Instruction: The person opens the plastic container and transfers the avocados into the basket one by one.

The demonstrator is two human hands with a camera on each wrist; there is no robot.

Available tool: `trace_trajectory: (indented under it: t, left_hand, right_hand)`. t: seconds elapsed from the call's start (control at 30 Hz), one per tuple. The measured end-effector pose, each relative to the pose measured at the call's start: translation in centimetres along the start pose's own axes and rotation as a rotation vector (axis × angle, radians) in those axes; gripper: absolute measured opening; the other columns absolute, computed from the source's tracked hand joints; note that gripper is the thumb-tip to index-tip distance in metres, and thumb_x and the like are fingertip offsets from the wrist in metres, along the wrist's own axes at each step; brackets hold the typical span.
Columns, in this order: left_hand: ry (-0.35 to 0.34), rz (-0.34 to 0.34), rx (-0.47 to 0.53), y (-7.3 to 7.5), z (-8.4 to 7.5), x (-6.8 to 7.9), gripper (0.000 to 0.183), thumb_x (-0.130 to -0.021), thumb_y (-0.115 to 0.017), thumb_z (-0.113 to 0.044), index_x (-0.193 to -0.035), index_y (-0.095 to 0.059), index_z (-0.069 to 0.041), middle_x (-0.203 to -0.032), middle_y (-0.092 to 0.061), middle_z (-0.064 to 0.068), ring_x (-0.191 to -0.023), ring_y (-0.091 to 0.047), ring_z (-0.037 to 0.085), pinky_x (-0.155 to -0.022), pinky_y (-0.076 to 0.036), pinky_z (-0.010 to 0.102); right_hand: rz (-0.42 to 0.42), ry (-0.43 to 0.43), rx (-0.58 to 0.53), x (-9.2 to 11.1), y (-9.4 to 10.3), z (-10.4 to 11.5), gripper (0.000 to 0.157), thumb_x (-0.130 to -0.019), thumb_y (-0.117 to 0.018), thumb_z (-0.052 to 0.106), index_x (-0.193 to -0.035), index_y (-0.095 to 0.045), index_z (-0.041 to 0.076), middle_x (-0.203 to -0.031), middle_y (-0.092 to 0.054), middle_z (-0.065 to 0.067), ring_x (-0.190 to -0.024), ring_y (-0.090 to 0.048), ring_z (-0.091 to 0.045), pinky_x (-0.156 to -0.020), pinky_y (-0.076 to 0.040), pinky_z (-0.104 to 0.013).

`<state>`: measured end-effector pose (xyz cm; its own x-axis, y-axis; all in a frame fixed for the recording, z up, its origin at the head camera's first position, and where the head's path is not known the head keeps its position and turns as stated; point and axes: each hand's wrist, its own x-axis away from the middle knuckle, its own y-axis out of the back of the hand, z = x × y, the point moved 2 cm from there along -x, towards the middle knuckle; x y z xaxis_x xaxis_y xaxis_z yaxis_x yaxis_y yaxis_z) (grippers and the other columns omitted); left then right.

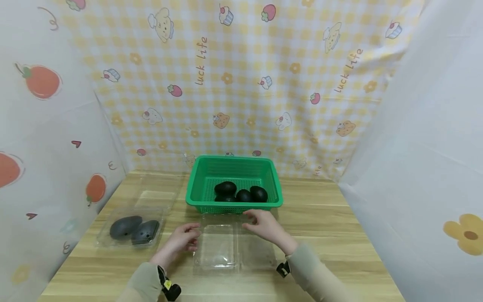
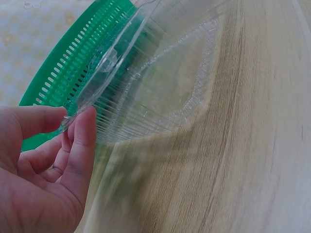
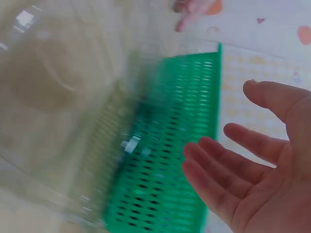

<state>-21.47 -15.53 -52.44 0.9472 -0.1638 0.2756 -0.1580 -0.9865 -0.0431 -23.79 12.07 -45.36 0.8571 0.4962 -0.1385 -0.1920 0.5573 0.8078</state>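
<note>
A clear plastic clamshell container [image 1: 218, 251] lies unfolded on the wooden table, its two halves side by side. At its left edge my left hand [image 1: 181, 239] pinches the rim between thumb and fingers, as the left wrist view shows. My right hand [image 1: 267, 228] is over the far part of the right half, fingers spread and loosely bent; in the right wrist view nothing lies between them. Just behind the container stands a green plastic basket [image 1: 234, 164] holding several dark, avocado-like fruits [image 1: 225, 187].
Left of my left hand, another clear clamshell container [image 1: 103, 239] holds two dark, avocado-like fruits [image 1: 125, 227]; its raised lid [image 1: 156, 195] extends toward the back. Patterned cloth [image 1: 241, 100] hangs behind the table, with white sheets on both sides.
</note>
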Motion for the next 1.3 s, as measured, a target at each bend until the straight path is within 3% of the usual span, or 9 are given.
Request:
trace_trajectory:
  t: [0.27,0.5,0.83,1.3]
  left_hand:
    - [0.004,-0.009,-0.003,-0.3,-0.1,0.1,0.046,-0.085,-0.052,-0.005,-0.126,-0.037,0.008,-0.084,-0.048,0.01,-0.066,-0.051,0.019,-0.055,-0.051,0.03]
    - [-0.001,0.01,0.0,-0.8,0.1,-0.2,0.047,-0.084,-0.052,-0.005,-0.127,-0.037,0.008,-0.083,-0.048,0.008,-0.065,-0.05,0.017,-0.054,-0.05,0.031]
    - [-0.001,0.036,0.013,-1.5,0.2,-0.4,0.048,-0.084,-0.053,-0.004,-0.127,-0.036,0.009,-0.081,-0.047,0.008,-0.061,-0.049,0.015,-0.052,-0.05,0.029]
    - [-0.033,0.076,-0.046,-2.1,0.2,0.3,0.052,-0.083,-0.056,-0.009,-0.127,-0.035,0.009,-0.086,-0.049,0.011,-0.065,-0.053,0.019,-0.058,-0.052,0.036]
  right_hand:
    - [0.024,-0.089,-0.026,0.9,-3.5,-0.7,0.054,-0.077,-0.065,0.034,-0.12,-0.051,0.006,-0.096,-0.061,-0.013,-0.069,-0.057,-0.011,-0.058,-0.048,-0.024]
    - [0.029,-0.154,-0.037,1.1,-4.9,-0.7,0.059,-0.075,-0.065,0.04,-0.122,-0.049,0.009,-0.088,-0.06,-0.005,-0.073,-0.054,-0.012,-0.057,-0.045,-0.025]
    - [0.009,-0.203,-0.066,1.5,-5.1,-0.6,0.069,-0.069,-0.07,0.032,-0.127,-0.044,0.006,-0.072,-0.051,0.002,-0.058,-0.046,-0.01,-0.046,-0.041,-0.024]
    - [-0.042,-0.243,-0.09,1.9,-4.4,-1.0,0.068,-0.063,-0.063,0.008,-0.128,-0.042,0.002,-0.079,-0.054,-0.009,-0.048,-0.048,-0.01,-0.041,-0.044,-0.022]
